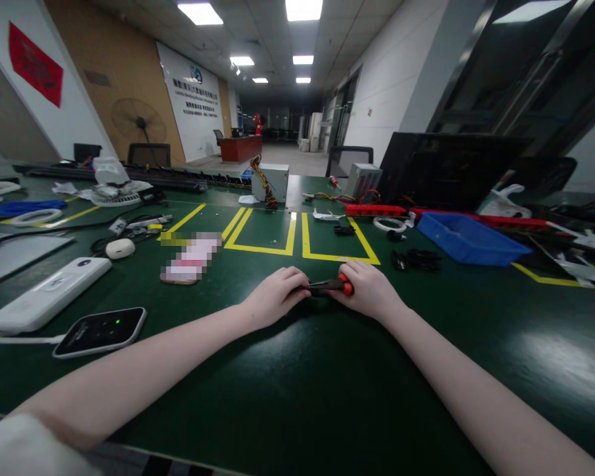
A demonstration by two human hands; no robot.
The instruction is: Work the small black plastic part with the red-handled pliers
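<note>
Green table (327, 396), left hand (272, 297) and right hand (371, 291) fingers gripping small tool (327, 285) (black, orange-tipped)

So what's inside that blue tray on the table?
Nothing shows inside the blue tray; its near wall hides most of the floor. Only the far inner wall is visible. Both hands, left and right, hold a screwdriver.

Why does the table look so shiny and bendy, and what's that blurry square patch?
Head view: ceiling lights glare off the green table; the wide lens bends the edges; a flat object left of the hands is pixelated; both hands' screwdriver stays sharp.
</note>
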